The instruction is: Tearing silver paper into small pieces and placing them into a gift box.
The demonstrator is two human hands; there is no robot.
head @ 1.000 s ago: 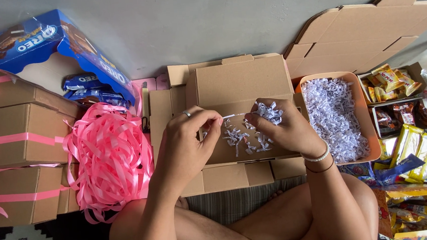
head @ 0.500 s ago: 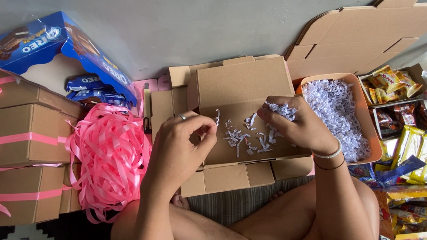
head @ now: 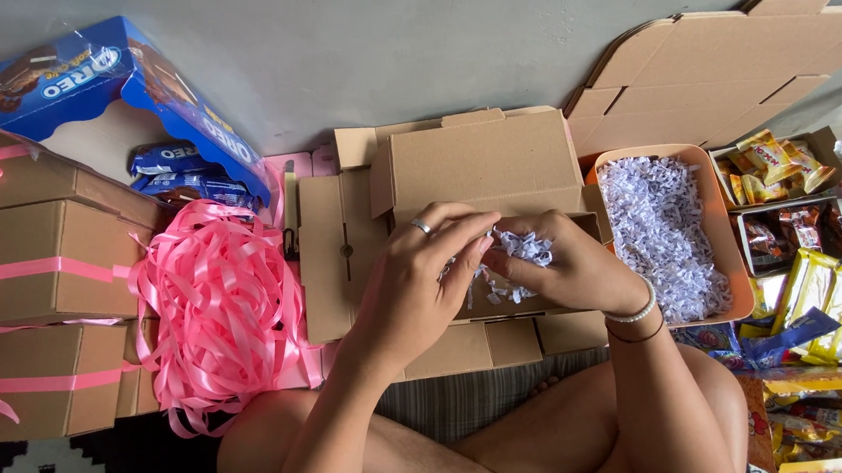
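Right now both hands are meeting over the open cardboard box (head: 480, 163), which is sitting on the floor just ahead of the person's crossed legs. The right hand (head: 567, 271) is closing around a clump of white shredded paper (head: 521, 251), and the left hand (head: 422, 284), wearing a ring, is pinching strands off that same clump with its fingertips. A few loose shreds are lying in the box beneath the hands.

Just right of the box, an orange tray (head: 719, 255) is holding a deep heap of the same shredded filler. Left of the box, a tangle of pink ribbon (head: 219, 315) is spilling across the floor, and further left closed boxes tied with pink ribbon (head: 38, 268) are standing stacked. Behind the ribbon, a blue biscuit carton (head: 119, 80) is leaning open. Snack packets (head: 806, 229) are lying beyond the tray.

To do this well, I would judge, the strands want teasing apart gently and low over the box, so the filler is falling evenly across the bottom rather than in lumps or over the flaps.
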